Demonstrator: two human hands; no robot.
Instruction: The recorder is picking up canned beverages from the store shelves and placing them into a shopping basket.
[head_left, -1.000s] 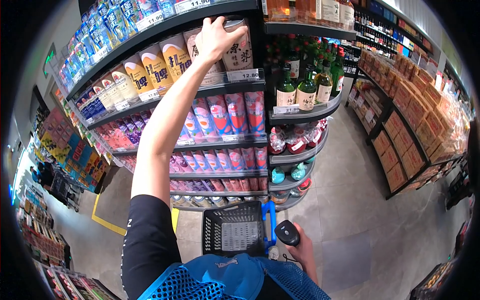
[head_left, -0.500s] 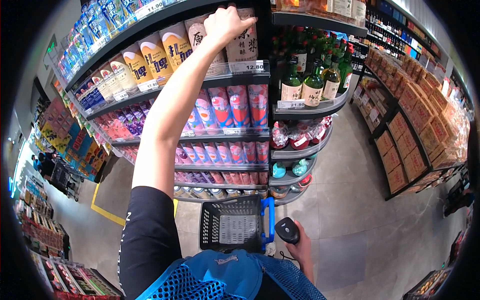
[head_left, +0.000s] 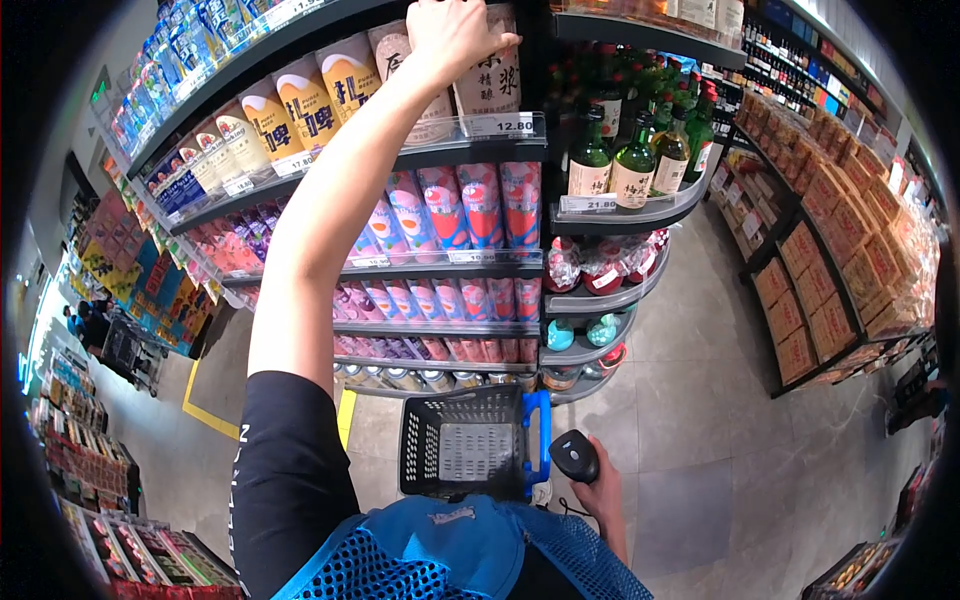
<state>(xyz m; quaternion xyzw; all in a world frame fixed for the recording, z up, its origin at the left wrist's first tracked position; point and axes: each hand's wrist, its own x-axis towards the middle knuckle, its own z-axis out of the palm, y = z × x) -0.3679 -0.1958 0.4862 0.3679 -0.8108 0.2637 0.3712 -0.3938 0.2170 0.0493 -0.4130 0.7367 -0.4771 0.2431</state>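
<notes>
My left hand (head_left: 455, 40) reaches up to the top of the beige cans (head_left: 487, 85) with dark lettering on the upper shelf. Its thumb stretches out to the right, apart from the fingers, whose tips are hidden near the upper edge. The cans stand upright on the shelf. Down low, my right hand (head_left: 603, 487) is closed round a black handheld scanner (head_left: 575, 456) with a rounded head. Beside it stands a dark grey shopping basket (head_left: 420, 465) with a blue handle (head_left: 543, 440).
Yellow-and-white cans (head_left: 300, 105) fill the shelf further left, with pink and blue cans (head_left: 445, 210) below. Green bottles (head_left: 633, 172) stand on the rounded end shelf. Stacked boxes (head_left: 830, 320) line the right of the aisle, over a grey tiled floor (head_left: 690, 400).
My left hand stays at the beige cans, a little higher in view, its forearm shifted slightly left. The shelf sits slightly lower right in view at its end. My right hand still holds the scanner.
</notes>
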